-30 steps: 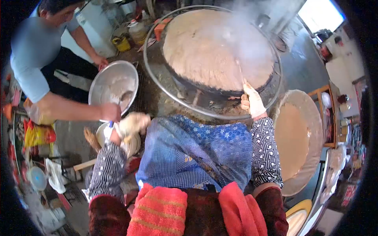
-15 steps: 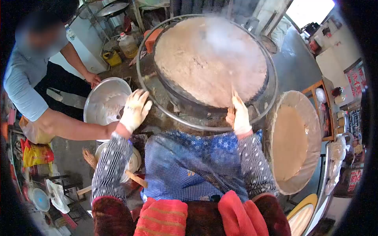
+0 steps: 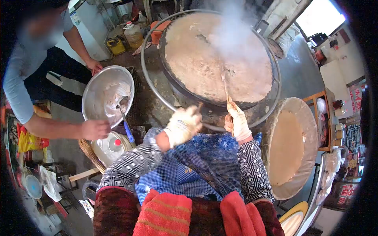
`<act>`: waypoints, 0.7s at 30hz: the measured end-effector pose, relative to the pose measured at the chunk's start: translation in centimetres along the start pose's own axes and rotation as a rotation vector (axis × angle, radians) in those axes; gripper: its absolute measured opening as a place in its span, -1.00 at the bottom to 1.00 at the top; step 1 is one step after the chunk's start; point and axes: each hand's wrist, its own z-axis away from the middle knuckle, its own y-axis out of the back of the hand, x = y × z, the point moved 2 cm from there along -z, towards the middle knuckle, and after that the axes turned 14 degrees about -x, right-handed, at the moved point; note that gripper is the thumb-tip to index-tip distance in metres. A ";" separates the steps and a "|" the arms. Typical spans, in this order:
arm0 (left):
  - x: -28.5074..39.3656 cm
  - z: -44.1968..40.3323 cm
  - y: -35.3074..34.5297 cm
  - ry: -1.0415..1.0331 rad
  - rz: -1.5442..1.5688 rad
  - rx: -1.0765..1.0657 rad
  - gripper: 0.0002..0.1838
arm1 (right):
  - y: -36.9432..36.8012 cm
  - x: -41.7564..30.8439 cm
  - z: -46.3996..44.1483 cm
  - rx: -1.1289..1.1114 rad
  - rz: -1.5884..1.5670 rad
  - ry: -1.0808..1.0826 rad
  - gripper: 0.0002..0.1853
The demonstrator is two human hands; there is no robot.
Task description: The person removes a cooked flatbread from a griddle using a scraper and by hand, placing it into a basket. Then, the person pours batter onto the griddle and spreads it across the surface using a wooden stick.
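My right hand (image 3: 238,122), in a pale glove, grips a thin wooden stick (image 3: 225,84) that reaches over the large round griddle (image 3: 167,72). A broad, pale-brown layer of batter or dough (image 3: 193,59) covers the griddle, with steam rising from it. My left hand (image 3: 183,125), also gloved, is closed and somewhat blurred above the blue checked apron (image 3: 185,165). A small brown tip shows at its top; I cannot make out what it is. Left of it, a metal bowl (image 3: 91,94) contains pale batter and a blue-handled ladle (image 3: 126,125).
A metal ring (image 3: 144,61) surrounds the griddle. At right stands a large, cloth-lined basin (image 3: 311,157) of tan batter. A co-worker (image 3: 51,98) at left has one hand on the bowl's rim. Below the bowl are a white bucket (image 3: 103,151) and a straw brush (image 3: 89,154).
My left hand has moved right, away from the metal bowl, and has closed. The co-worker's nearer hand has drawn left, and the ladle now shows. The stick now extends farther over the griddle.
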 end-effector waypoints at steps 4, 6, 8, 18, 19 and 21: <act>-10.0 6.9 5.3 0.751 -0.169 -0.012 -0.42 | 0.4 -0.4 1.8 0.034 0.023 0.050 -0.50; -13.6 12.7 3.6 1.114 -0.179 -0.293 -0.18 | 0.3 0.7 1.7 0.027 0.060 0.074 -0.47; -16.9 17.0 0.2 1.276 0.107 -0.641 -0.02 | -0.3 1.4 1.4 0.008 0.031 0.058 -0.50; -16.3 25.3 -3.3 1.296 0.229 -0.317 -0.25 | -0.3 2.0 5.9 0.003 -0.018 0.047 -0.52; -16.5 26.9 -3.7 1.291 0.271 -0.283 -0.21 | -0.3 2.9 5.9 0.047 0.128 0.130 -0.49; -13.5 28.1 -2.6 1.042 -0.044 0.032 -0.20 | -1.3 4.8 6.7 0.157 0.115 0.195 -0.47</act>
